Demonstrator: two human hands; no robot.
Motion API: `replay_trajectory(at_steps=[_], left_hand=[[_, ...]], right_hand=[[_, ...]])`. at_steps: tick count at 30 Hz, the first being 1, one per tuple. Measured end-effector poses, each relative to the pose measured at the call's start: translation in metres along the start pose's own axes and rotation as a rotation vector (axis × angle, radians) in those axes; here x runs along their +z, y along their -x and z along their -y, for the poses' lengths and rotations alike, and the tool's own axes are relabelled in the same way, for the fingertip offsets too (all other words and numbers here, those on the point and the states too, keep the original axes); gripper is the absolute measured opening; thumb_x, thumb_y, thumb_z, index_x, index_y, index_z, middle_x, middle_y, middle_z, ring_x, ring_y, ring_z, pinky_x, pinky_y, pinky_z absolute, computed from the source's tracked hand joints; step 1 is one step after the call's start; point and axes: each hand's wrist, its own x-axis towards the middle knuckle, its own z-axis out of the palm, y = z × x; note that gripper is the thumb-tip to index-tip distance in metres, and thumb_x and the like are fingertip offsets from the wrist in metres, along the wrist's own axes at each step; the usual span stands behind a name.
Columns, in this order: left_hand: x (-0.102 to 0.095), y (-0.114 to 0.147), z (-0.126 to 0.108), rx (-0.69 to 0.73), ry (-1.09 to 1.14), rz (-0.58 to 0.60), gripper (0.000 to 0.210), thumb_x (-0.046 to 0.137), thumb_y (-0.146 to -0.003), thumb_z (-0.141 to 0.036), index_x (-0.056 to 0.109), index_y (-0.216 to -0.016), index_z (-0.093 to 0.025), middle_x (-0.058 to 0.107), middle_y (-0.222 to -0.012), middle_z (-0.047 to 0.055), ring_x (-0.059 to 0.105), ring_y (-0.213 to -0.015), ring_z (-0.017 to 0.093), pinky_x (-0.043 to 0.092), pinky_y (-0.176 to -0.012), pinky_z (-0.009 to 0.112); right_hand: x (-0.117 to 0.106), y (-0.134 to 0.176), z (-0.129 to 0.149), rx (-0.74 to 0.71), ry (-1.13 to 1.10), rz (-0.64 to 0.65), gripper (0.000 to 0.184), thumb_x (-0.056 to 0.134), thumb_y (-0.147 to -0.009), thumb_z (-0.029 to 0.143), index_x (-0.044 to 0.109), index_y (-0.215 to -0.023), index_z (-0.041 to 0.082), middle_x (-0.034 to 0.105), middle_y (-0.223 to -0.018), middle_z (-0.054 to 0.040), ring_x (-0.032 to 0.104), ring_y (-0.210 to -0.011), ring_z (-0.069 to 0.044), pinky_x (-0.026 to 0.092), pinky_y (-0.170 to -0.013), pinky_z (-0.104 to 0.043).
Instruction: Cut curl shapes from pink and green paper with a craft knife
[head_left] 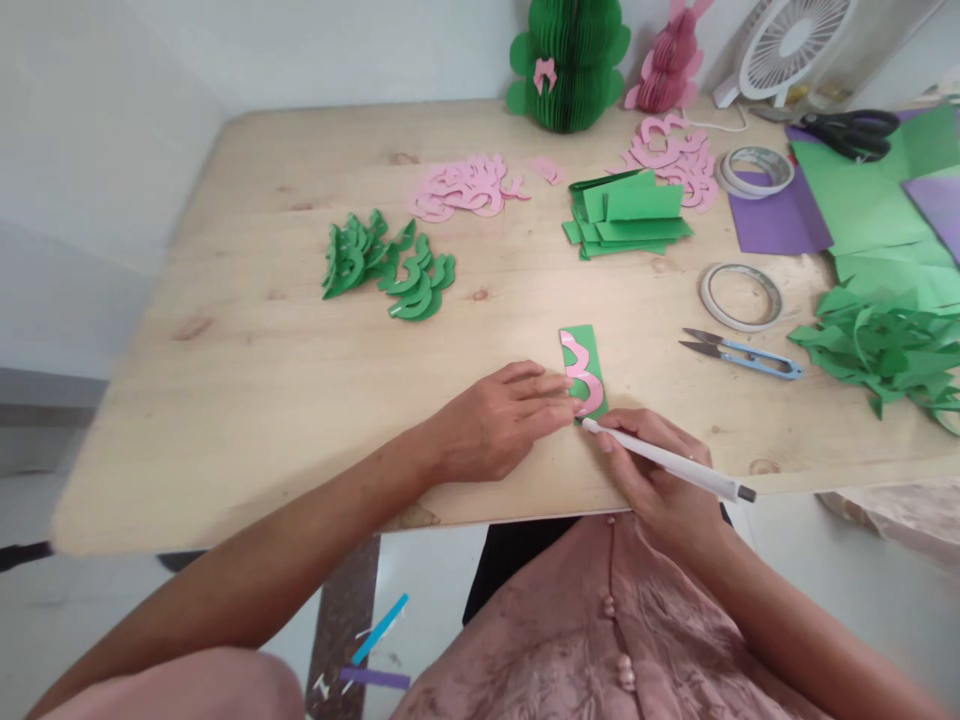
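Bright, even light; blurred, warped edges.

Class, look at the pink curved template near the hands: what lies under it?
A green paper strip lies under the pink template, showing around its edges. The left hand presses the template's lower end; the right hand holds a white pen. The strip's covered middle cannot be seen.

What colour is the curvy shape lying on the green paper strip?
Pink. The curvy shape shows best in the head view, on the green strip.

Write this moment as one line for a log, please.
left hand: pressing pink template onto green paper strip | right hand: holding white pen, tip at strip's near end | thread snips: lying to the right
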Motion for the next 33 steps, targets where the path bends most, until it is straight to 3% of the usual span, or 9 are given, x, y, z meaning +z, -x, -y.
replay_trajectory(at_steps=[23,33], left_hand=[[-0.0005,0.0001,-0.0001,-0.004,0.000,0.019,0.039,0.034,-0.088,-0.005,0.049,-0.121,-0.018,0.067,-0.121,0.008,0.055,-0.124,0.018,0.039,-0.107,0.039],[-0.0008,0.0004,0.0012,0.034,-0.029,-0.001,0.032,0.037,-0.089,-0.007,0.052,-0.116,-0.017,0.067,-0.122,0.009,0.055,-0.123,0.020,0.041,-0.105,0.040]], right_hand=[[0.0003,0.0005,-0.0013,0.004,0.007,0.017,0.010,0.056,-0.090,0.024,0.065,-0.094,0.023,0.073,-0.084,-0.0036,0.067,-0.073,-0.017,0.054,-0.068,-0.029],[-0.0053,-0.0005,-0.0006,0.142,-0.076,-0.054,0.008,0.059,-0.088,0.027,0.066,-0.089,0.022,0.070,-0.077,-0.0013,0.064,-0.065,-0.015,0.052,-0.060,-0.026]])
